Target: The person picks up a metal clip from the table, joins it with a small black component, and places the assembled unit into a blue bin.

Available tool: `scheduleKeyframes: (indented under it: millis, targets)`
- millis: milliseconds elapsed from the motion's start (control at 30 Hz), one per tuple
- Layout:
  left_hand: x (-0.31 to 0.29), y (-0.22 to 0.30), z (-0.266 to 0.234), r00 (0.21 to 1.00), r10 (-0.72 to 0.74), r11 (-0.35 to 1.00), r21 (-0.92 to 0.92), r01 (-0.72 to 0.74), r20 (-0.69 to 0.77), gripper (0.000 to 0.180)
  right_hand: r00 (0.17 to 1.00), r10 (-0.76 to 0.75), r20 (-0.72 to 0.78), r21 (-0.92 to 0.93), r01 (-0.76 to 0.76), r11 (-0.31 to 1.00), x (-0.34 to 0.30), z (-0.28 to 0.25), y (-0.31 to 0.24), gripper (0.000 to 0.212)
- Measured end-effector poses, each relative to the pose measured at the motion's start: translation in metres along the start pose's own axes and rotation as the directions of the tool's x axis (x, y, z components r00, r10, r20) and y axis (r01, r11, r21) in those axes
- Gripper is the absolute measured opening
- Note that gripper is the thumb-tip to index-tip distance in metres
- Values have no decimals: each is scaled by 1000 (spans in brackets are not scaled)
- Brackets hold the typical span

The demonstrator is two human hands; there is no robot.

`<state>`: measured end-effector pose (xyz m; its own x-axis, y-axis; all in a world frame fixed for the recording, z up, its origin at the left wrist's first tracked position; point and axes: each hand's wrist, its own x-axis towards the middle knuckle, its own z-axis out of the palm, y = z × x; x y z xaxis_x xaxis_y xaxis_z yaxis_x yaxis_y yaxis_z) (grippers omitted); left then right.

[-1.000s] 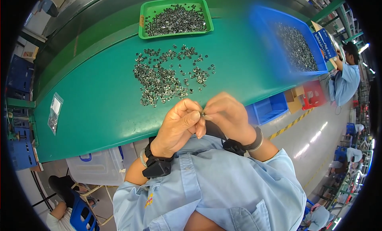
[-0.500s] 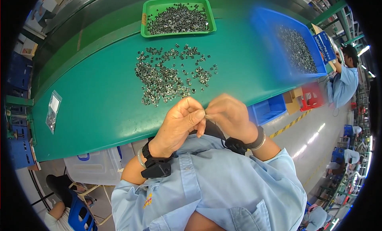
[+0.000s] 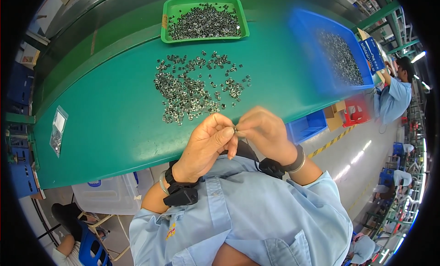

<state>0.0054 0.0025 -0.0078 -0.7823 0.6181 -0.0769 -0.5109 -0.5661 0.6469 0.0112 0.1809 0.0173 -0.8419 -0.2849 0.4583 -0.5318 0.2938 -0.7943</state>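
Observation:
Between the fingertips of both hands is a small metal part point(image 3: 235, 129), mostly covered by the fingers. My left hand point(image 3: 211, 137) pinches it with thumb and forefinger. From the other side, the thumb and forefinger of my right hand point(image 3: 263, 130) close on the same part. Just beyond the hands, a loose spread of small metal parts point(image 3: 185, 94), silvery and dark, lies on the green tabletop point(image 3: 114, 105). A green tray point(image 3: 244, 25) heaped with similar parts stands farther back.
At the right, a large blue bin point(image 3: 307, 37) holds many small metal pieces. A clear bag point(image 3: 58, 128) lies at the left. Below the right table edge are a blue crate point(image 3: 309, 127), a cardboard box point(image 3: 335, 117) and a red stool point(image 3: 356, 109). A person point(image 3: 395, 98) works at far right.
Both hands stay almost in place, fingertips together. The small metal part now shows a little between them. The view has shifted slightly.

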Motion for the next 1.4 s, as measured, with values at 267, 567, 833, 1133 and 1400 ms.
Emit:
scheduleKeyframes:
  millis: [267,567,833,1133,1400]
  targets:
    - [4,9,-4,996,74,997,15,-73,-56,15,997,-53,60,-171,62,983,43,-16,8,12]
    - [3,13,-11,998,65,996,-67,-65,-1,14,997,74,10,-237,-69,969,167,-58,62,12]
    - [1,11,-16,998,42,998,-42,-41,42,13,949,296,105,-523,-201,828,60,-66,58,14]
    - [2,11,-13,998,54,996,-79,-51,36,12,950,307,62,-553,-223,803,55,-52,55,13]
    - [3,12,-6,997,61,998,24,-60,-53,15,973,232,16,-349,-212,913,43,-42,35,14]
